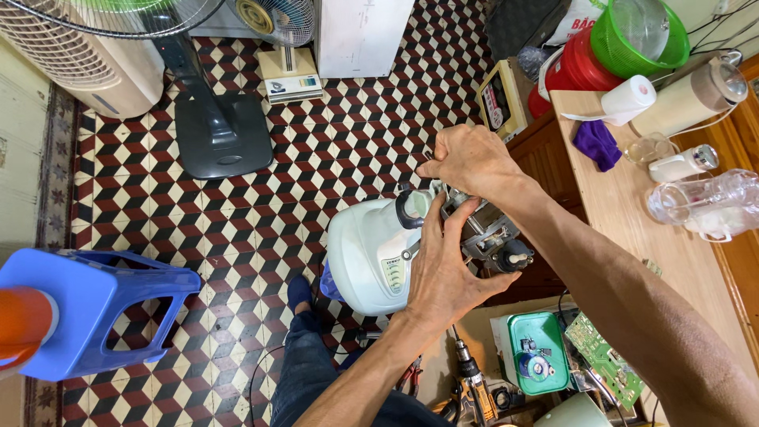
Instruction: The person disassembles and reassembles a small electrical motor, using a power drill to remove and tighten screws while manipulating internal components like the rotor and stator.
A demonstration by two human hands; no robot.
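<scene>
Left hand (447, 273) hides much of the motor (490, 229).

- the white appliance housing (368, 257) is glossy, smooth plastic; the left hand (447, 273) lies against it.
- the motor block (486, 233) under the right hand (468, 162) is bare grey metal, dull, with a black plastic knob.
- the blue stool (99, 308) is smooth moulded plastic with a soft sheen.
- the floor tiles (237, 221) look hard and matt, slightly worn.
- the table top (624, 205) is pale wood, matt, grain showing.
- the purple cloth (597, 144) is soft, fuzzy fabric.
- the paper roll (628, 99) is white, matt paper.
- the clear jug (704, 202) is transparent and shiny, glass or plastic.
- the green basket (632, 39) is glossy plastic.
</scene>
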